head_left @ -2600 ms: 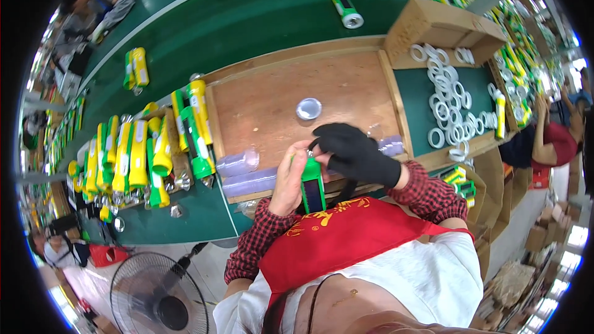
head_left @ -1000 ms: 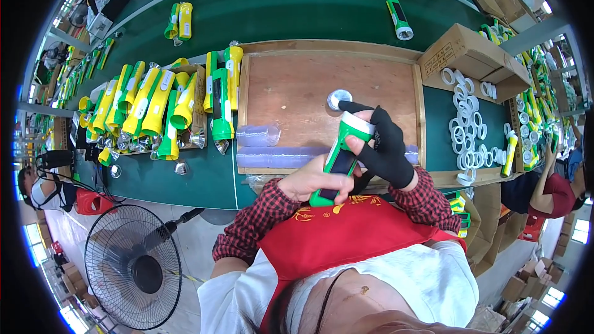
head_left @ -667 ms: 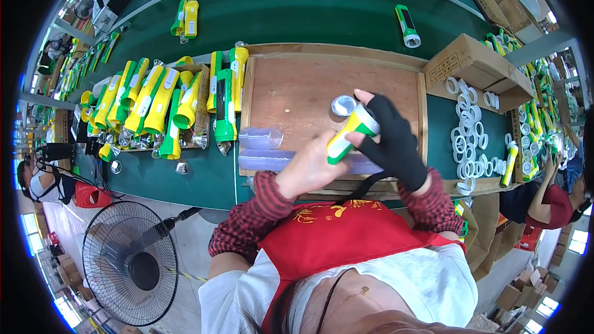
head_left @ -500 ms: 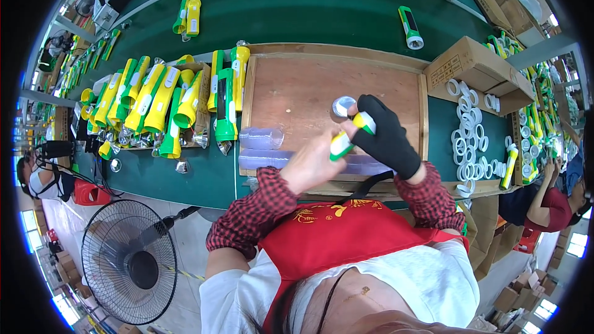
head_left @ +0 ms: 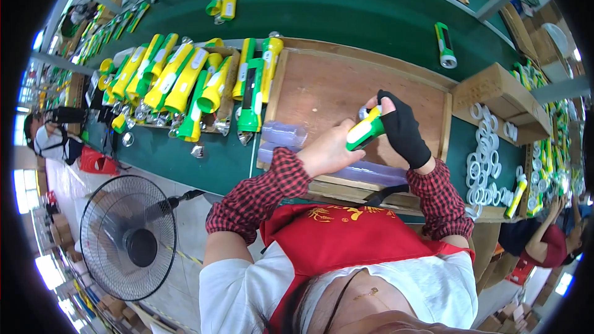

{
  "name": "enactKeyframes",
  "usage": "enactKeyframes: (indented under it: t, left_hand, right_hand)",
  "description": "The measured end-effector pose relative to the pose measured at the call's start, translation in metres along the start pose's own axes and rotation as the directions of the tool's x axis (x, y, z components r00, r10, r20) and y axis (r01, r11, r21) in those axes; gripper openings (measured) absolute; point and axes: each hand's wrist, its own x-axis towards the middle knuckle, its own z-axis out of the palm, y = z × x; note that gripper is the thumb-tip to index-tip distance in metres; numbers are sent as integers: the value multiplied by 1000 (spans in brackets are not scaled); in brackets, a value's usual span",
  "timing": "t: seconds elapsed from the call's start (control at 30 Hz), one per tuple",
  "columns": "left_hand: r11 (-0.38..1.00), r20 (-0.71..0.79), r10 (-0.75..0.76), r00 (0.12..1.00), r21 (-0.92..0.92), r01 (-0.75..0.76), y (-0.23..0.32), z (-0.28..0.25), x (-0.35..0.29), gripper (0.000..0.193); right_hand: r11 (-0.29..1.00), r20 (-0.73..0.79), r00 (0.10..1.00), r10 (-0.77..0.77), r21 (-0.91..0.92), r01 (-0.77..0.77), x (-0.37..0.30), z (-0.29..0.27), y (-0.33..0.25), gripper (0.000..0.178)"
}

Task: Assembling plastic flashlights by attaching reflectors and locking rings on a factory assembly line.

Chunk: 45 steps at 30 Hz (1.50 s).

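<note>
Left grip (head_left: pixel 332 148) and gloved right grip (head_left: pixel 403 128) are grasping one green-yellow flashlight (head_left: pixel 364 133) above wooden tray (head_left: pixel 309 83), two flashlights (head_left: pixel 229 1) lying at eleven o'clock, another flashlight (head_left: pixel 444 43) at two, red apron (head_left: pixel 328 244) showing yellow lettering (head_left: pixel 354 213) at five.

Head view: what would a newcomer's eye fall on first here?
Probably the green-and-yellow flashlight near the middle, held in the bare left hand, with the black-gloved right hand at its upper end. Next might come the heap of similar flashlights at left and the loose white rings at right. The big round fan at lower left also stands out.
</note>
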Motion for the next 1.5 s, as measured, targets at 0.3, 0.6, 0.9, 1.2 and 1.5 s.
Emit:
enactKeyframes:
  t: [0.3,0.6,0.9,1.2,1.5]
  left_hand:
    - [621,-626,364,689,715,322,-22,-109,4,57]
    - [584,-655,-55,754,592,556,-70,-132,6,52]
    - [495,-247,453,857,869,-11,32,-82,-23,60]
    - [900,-713,109,693,-226,-374,8,-41,-15,75]
    - [559,-163,-8,987,-819,-131,19,3,-19,45]
  right_hand:
    - [932,-428,888,-167,-362,1,123,-84,26,21]
    - [465,-251,966,-57,-863,-197,152,-149,173,49]
    - [865,581,789,202,272,-422,64,-7,-34,48]
    - [731,240,932,271,579,-361,-48,20,-47,46]
    - [869,-127,962,243,468,-158,-54,38,-5,35]
